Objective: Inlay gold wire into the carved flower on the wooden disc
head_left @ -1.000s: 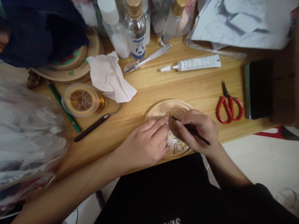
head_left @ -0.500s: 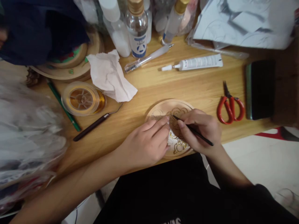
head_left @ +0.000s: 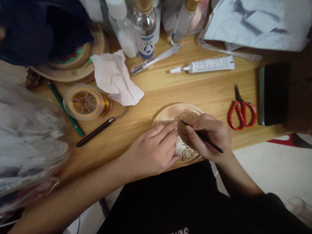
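A round wooden disc (head_left: 162, 117) lies at the table's front edge, with curling line patterns and shiny gold wire (head_left: 188, 152) on its pale face. My left hand (head_left: 156, 148) rests over its left side, fingers pressed together and bent, holding it against the table. The fingertips almost meet the point of slim black tweezers (head_left: 211, 143). These are pinched between thumb and fingers of my right hand (head_left: 214, 133), slanting down to the left onto the pattern. Whatever lies between the tips is too small to make out.
Left of my hands lie a spool of gold wire (head_left: 85, 102), a hooked tool (head_left: 95, 131), a green pencil (head_left: 65, 109) and crumpled tissue (head_left: 115, 78). Red-handled pliers (head_left: 241, 113) and a phone (head_left: 274, 94) are at right. Behind are a glue tube (head_left: 211, 64), a pen (head_left: 156, 59) and bottles (head_left: 146, 35).
The tweezers' tip has shifted very slightly left, closer to my left fingertips. The whole view has moved a little; the other objects lie as before.
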Demonstrator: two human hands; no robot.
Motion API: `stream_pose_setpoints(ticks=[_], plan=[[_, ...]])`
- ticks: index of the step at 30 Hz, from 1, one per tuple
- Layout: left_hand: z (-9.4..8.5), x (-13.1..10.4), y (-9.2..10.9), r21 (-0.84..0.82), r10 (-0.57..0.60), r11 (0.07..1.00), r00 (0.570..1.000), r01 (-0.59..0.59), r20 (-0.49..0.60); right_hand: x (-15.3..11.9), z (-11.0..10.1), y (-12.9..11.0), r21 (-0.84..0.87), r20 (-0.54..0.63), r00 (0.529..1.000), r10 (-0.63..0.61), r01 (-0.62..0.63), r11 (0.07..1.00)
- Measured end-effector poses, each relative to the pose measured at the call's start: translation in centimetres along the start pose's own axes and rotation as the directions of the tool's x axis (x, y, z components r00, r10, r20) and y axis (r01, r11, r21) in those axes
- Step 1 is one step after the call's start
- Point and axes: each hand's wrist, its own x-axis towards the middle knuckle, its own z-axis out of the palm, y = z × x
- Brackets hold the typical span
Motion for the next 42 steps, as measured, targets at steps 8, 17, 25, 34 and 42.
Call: stream_pose_setpoints(ticks=[8, 17, 25, 34, 42], plan=[[-0.1, 0.0, 0.1, -0.010, -0.006, 1.000, 1.000, 0.006, 0.002, 0.2, 0.0, -0.1, -0.022, -0.004, 1.000, -0.005, 0.005, 1.000], [0.0, 0.0, 0.0, 0.016, -0.006, 1.000, 1.000, 0.006, 0.005, 0.1, 0.1, -0.1, -0.043, -0.011, 0.999, -0.040, 0.040, 0.998], [0.0, -0.1, -0.2, -0.031, -0.020, 0.999, 1.000, 0.020, -0.001, 0.4, 0.0, -0.3, -0.065, -0.008, 0.995, -0.097, 0.096, 0.993], [0.2, -0.2, -0.2, -0.033, -0.019, 0.999, 1.000, 0.020, 0.015, 0.6, -0.1, -0.8, -0.083, 0.011, 0.999, -0.046, 0.047, 0.995], [0.1, -0.1, -0.2, -0.023, -0.011, 1.000, 1.000, 0.011, 0.012, 0.6, -0.1, -1.1, -0.080, 0.024, 1.000, 0.000, 0.001, 0.997]])
